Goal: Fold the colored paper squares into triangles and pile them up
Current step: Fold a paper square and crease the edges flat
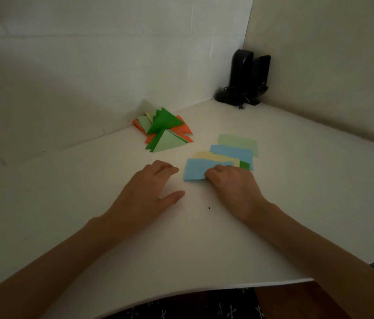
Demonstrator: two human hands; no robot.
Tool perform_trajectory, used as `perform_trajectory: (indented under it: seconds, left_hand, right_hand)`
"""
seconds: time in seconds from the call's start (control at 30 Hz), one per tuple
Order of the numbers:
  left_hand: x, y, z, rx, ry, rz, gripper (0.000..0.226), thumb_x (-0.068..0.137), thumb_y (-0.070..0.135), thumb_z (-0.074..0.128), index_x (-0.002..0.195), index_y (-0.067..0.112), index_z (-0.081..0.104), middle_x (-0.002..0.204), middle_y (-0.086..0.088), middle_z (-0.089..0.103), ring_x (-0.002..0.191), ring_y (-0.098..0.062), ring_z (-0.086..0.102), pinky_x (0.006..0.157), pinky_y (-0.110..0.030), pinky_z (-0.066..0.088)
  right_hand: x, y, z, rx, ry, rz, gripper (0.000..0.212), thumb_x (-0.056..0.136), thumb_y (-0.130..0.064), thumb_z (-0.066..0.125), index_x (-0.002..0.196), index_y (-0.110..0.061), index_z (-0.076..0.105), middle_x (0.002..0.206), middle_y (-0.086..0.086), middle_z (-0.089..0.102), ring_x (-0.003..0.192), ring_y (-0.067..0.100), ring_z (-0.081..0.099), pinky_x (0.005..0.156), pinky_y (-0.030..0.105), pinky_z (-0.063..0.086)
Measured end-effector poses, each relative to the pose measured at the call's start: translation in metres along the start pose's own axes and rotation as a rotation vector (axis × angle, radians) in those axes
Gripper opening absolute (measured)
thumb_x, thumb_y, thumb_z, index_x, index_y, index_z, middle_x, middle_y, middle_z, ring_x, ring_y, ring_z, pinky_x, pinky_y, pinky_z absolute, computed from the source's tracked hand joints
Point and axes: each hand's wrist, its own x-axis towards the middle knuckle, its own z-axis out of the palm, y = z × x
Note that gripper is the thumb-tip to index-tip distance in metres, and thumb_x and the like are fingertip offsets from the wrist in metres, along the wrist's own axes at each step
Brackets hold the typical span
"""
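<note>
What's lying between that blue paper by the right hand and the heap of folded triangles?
Nothing visible. Only bare white table separates the blue sheet under the right hand from the triangle pile; the left hand sits nearer, off that path.

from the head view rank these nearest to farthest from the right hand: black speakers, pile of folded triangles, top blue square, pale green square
1. top blue square, under the right hand fingertips
2. pale green square, just beyond, at the far end of the loose sheets
3. pile of folded triangles, farther back on the left
4. black speakers, in the far corner
</note>
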Motion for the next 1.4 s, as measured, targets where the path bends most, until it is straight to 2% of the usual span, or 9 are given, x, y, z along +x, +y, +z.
perform_trajectory:
  seconds: [0.1,0.3,0.4,0.53,0.67,0.9,1.03,1.27,1.4]
  left_hand:
    - [-0.003,0.004,0.001,-0.056,0.026,0.005,0.065,0.083,0.061,0.036,0.129,0.017,0.052,0.127,0.004,0.049,0.113,-0.011,0.047,0.091,-0.021,0.035]
    - [0.005,0.006,0.009,-0.100,0.034,-0.014,0.039,0.094,0.037,0.049,0.127,0.015,0.053,0.127,0.003,0.049,0.115,-0.013,0.046,0.094,-0.022,0.035]
    - [0.006,0.008,0.009,-0.090,0.011,-0.009,0.046,0.091,0.043,0.044,0.127,0.015,0.053,0.128,0.003,0.049,0.114,-0.014,0.046,0.093,-0.022,0.034]
    - [0.004,-0.001,0.004,-0.069,0.012,-0.014,0.050,0.088,0.040,0.057,0.133,0.017,0.048,0.133,0.003,0.046,0.119,-0.014,0.045,0.095,-0.023,0.034]
    - [-0.001,-0.009,0.005,-0.166,0.023,-0.086,0.057,0.079,0.036,0.065,0.127,0.010,0.053,0.126,-0.006,0.052,0.113,-0.021,0.052,0.096,-0.034,0.042]
    - [-0.010,-0.015,0.005,-0.098,-0.023,0.039,0.040,0.083,0.042,0.044,0.087,0.014,0.073,0.094,-0.002,0.068,0.081,-0.021,0.065,0.070,-0.027,0.050]
    - [-0.011,-0.014,0.008,-0.099,0.004,0.030,0.041,0.083,0.044,0.043,0.088,0.014,0.071,0.091,0.000,0.067,0.078,-0.019,0.062,0.066,-0.028,0.048]
    - [-0.011,-0.016,0.006,-0.125,0.096,-0.057,0.043,0.079,0.048,0.043,0.087,0.014,0.068,0.088,-0.001,0.064,0.078,-0.023,0.059,0.068,-0.032,0.046]
    - [-0.012,-0.009,0.002,-0.205,0.222,-0.180,0.028,0.081,0.034,0.067,0.104,0.018,0.065,0.085,0.002,0.052,0.072,-0.012,0.050,0.064,-0.013,0.037]
  right_hand:
    - [0.002,0.017,0.002,0.159,-0.015,0.181,0.023,0.098,-0.020,0.041,0.113,-0.019,0.059,0.114,0.001,0.061,0.106,0.024,0.056,0.075,0.034,0.044]
    - [0.014,0.051,0.003,0.287,0.008,0.426,0.026,0.098,-0.026,0.046,0.113,-0.018,0.065,0.118,0.003,0.063,0.111,0.025,0.054,0.085,0.034,0.041]
    - [0.016,0.053,0.003,0.198,0.023,0.365,0.023,0.096,-0.021,0.048,0.107,-0.017,0.068,0.115,0.004,0.065,0.105,0.026,0.058,0.079,0.035,0.046]
    - [0.005,0.027,-0.001,0.211,0.301,-0.074,0.019,0.075,-0.009,0.068,0.093,-0.010,0.073,0.099,0.011,0.072,0.084,0.031,0.069,0.061,0.036,0.056]
    - [-0.001,-0.002,0.002,0.384,0.222,-0.355,0.018,0.087,-0.016,0.059,0.096,-0.010,0.072,0.099,0.007,0.072,0.083,0.027,0.069,0.064,0.031,0.057]
    - [-0.006,-0.012,0.003,0.527,0.182,-0.246,0.020,0.082,-0.021,0.047,0.091,-0.012,0.062,0.081,0.005,0.066,0.069,0.030,0.062,0.053,0.039,0.052]
    - [-0.007,-0.016,0.002,0.527,0.165,-0.260,0.024,0.092,-0.033,0.047,0.092,-0.013,0.061,0.085,0.002,0.063,0.072,0.025,0.060,0.055,0.036,0.049]
    - [-0.006,-0.011,0.002,0.771,0.151,-0.063,0.016,0.092,-0.026,0.057,0.082,-0.017,0.066,0.078,-0.006,0.066,0.069,0.007,0.058,0.065,0.025,0.044]
    - [-0.009,-0.013,-0.006,0.855,0.157,-0.014,0.017,0.093,-0.024,0.058,0.078,-0.033,0.055,0.072,-0.016,0.060,0.066,-0.001,0.055,0.061,0.012,0.037]
